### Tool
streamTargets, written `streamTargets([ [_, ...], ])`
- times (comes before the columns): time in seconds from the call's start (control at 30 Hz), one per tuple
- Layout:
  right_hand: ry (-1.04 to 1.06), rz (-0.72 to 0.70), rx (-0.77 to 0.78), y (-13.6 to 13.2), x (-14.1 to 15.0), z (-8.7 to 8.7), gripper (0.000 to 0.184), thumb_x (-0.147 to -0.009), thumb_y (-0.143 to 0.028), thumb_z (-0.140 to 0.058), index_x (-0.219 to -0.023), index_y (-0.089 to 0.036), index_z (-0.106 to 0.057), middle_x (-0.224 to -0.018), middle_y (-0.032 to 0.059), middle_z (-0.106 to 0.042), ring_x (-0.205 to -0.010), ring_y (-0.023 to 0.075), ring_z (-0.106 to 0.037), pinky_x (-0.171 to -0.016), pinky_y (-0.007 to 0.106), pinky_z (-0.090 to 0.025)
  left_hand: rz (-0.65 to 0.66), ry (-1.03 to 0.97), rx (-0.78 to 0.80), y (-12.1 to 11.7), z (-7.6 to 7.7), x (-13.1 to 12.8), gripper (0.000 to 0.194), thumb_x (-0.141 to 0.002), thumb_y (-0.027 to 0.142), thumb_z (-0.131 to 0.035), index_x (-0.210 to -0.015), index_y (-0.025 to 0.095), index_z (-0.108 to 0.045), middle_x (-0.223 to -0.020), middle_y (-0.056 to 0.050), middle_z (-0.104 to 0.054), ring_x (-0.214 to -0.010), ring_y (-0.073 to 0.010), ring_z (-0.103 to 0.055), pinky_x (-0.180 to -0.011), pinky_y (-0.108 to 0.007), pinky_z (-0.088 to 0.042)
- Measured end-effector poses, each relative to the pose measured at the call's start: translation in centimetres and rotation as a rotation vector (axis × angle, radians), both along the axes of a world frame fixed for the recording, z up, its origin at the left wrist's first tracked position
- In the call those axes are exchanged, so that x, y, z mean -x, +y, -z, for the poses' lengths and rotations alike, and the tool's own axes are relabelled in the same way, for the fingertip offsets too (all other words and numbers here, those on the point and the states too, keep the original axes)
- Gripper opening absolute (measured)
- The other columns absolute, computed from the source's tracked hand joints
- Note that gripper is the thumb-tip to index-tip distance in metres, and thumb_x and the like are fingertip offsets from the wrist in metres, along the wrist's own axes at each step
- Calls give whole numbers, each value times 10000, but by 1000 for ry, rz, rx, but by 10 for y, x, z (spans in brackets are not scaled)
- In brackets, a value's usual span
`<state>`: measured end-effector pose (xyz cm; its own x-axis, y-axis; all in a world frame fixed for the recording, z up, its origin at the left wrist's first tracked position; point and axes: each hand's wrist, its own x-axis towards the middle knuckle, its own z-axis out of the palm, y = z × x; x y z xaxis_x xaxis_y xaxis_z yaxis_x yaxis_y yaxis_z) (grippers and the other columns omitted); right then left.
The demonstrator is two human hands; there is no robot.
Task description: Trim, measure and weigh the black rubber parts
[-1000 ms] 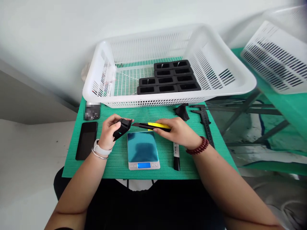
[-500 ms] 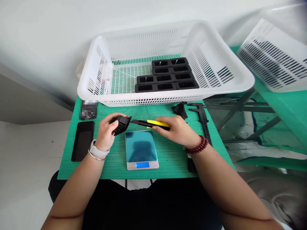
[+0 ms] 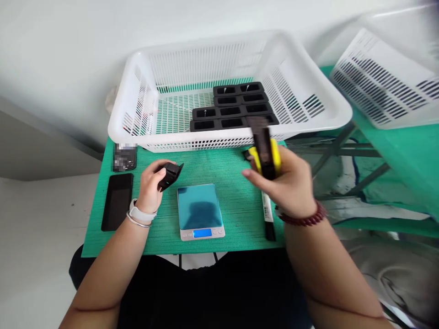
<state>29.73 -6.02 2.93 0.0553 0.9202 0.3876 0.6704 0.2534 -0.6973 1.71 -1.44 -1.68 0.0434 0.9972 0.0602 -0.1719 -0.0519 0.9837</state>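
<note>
My left hand is closed around a small black block-shaped part with a thin flap at its right end. It is held above the table, up and to the left of a digital scale whose display glows blue. My right hand grips a yellow and black utility knife, blurred by motion, its blade end pointing up toward the basket. Beneath the right hand lies a black and white marker pen. Nothing rests on the scale's plate.
A white plastic basket with several black rectangular trays stands at the back. A black phone and a second, partly blurred-out device lie at the left. Another white basket is at the right on green mesh.
My right hand has drawn the utility knife away from the black part, to the right, and turned its blade upward. My left hand keeps hold of the part, nearly in place.
</note>
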Motion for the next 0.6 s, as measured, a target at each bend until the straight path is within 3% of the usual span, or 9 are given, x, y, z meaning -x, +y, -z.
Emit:
streamTargets([
  [0.07, -182, 242, -3, -20, -11, -8, 252, -824, -447, -652, -754, -247, -516, -624, 9, -551, -539, 158, -496, -514, 313, -373, -12, -13, 11, 1, 1, 1, 242, -747, 332, -615, -891, 167, -717, -862, -64, -688, -811, -198, -652, -695, -287, -508],
  [0.1, -268, 276, 27, -31, -16, -9, 281, -834, -428, -642, -702, -250, -468, -591, 4, -514, -512, 153, -468, -502, 313, -350, -12, -21, 16, 1, 1, 1, 238, -752, 332, -617, -889, 165, -717, -857, -63, -685, -812, -197, -652, -695, -285, -507],
  [0.17, -409, 256, 95, -52, -24, -1, 357, -840, -426, -624, -643, -256, -380, -537, -13, -424, -475, 153, -423, -477, 311, -306, -5, -34, 18, 1, 1, 1, 232, -758, 330, -622, -889, 164, -719, -856, -61, -680, -815, -197, -653, -696, -281, -506],
  [0.33, -609, 110, 210, -81, -27, 44, 243, -843, -352, -553, -664, -236, -437, -660, 27, -519, -586, 187, -524, -546, 313, -357, 5, -34, 18, 2, 3, 1, 227, -763, 325, -620, -886, 164, -723, -858, -60, -683, -829, -198, -652, -701, -277, -509],
  [0.43, -660, 64, 270, -73, -19, 50, 188, -813, -280, -546, -661, -220, -452, -687, 29, -548, -601, 167, -529, -568, 296, -342, -13, -33, 23, 4, 5, 1, 221, -758, 328, -620, -867, 167, -725, -856, -58, -684, -813, -199, -654, -687, -280, -513],
  [0.6, -745, -31, 309, -13, 9, 27, 117, -813, -251, -556, -714, -188, -549, -713, 56, -630, -644, 178, -558, -566, 304, -271, -69, -111, -12, 8, 5, 4, 224, -748, 323, -602, -847, 162, -723, -836, -55, -694, -768, -192, -676, -649, -275, -517],
])
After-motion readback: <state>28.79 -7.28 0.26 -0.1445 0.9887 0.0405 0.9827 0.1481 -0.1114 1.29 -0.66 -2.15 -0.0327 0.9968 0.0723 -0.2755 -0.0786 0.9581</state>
